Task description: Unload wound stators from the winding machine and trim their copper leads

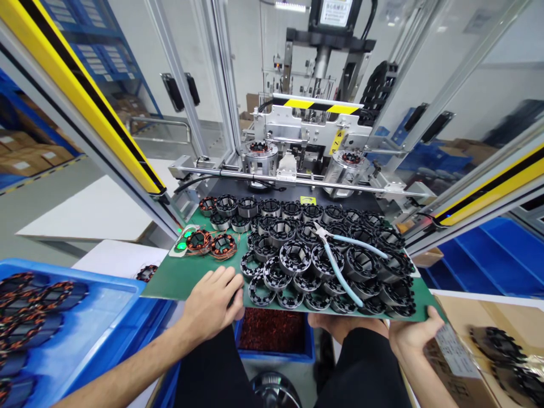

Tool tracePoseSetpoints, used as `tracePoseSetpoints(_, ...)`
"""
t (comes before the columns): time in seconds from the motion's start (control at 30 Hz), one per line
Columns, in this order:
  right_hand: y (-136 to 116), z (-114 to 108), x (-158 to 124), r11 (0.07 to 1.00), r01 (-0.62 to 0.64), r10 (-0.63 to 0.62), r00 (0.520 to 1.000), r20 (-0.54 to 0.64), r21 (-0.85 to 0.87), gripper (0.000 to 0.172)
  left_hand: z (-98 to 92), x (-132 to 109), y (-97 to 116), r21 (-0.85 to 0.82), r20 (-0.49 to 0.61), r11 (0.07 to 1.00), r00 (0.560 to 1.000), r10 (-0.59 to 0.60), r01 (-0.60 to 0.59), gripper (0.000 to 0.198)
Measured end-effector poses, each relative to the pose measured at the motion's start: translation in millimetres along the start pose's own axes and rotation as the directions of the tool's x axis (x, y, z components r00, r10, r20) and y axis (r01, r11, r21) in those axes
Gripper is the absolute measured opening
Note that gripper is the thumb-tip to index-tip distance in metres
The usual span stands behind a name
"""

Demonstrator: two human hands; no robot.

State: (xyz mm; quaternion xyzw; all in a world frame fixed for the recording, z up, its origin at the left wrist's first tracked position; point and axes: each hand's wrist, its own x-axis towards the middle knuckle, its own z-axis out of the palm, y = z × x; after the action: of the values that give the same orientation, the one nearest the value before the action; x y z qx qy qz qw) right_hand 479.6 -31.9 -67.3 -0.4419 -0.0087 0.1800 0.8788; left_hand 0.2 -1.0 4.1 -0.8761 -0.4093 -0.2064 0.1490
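Observation:
A green board carries several black unwound stator cores, packed close over its middle and right. Two copper-wound stators sit at its left. Light-blue-handled cutters lie on top of the cores. My left hand is closed on the board's front edge, fingertips against the nearest cores. My right hand grips the board's front right corner from below, thumb on the rim.
A winding machine with two fixtures stands behind the board, between yellow-striped guard posts. A blue bin of wound stators is at left. A small bin of copper scrap sits below. A cardboard box with cores is at right.

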Motion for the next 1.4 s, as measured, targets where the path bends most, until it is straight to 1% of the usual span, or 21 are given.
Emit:
tracePoseSetpoints(0.73,5.0,-6.6,6.4,0.998,0.032,-0.031,0.999,0.026,-0.045,0.047,1.2,-0.4,0.7,0.003,-0.006,1.000,1.000,0.001,-0.001,0.017)
tracePoseSetpoints(1.07,4.0,-7.8,3.7,0.998,0.036,-0.034,0.999,0.042,-0.054,0.048,1.0,-0.2,0.3,0.001,-0.001,1.000,1.000,0.000,0.000,0.017)
tracePoseSetpoints(1.4,4.2,-7.3,7.8,0.998,0.023,-0.023,1.000,0.000,-0.052,0.046,1.3,0.0,0.3,-0.005,0.002,1.000,1.000,-0.003,0.003,0.017)
